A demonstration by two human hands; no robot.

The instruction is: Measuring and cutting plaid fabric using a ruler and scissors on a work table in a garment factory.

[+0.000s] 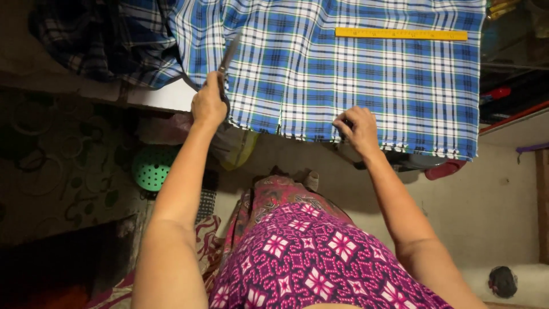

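Left hand [208,106]: I see its grip closed round scissors [229,57], blades laid on the checked cloth [354,74].
Right hand [358,129]: grip pinches near hem, holding it taut.

Single head view, looking steeply down, close over plaid cloth [343,74] at table edge

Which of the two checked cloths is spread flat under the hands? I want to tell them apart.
The bright blue-and-white checked cloth, with the yellow ruler lying on it. The darker checked cloth lies bunched at the far left, beyond the left hand.
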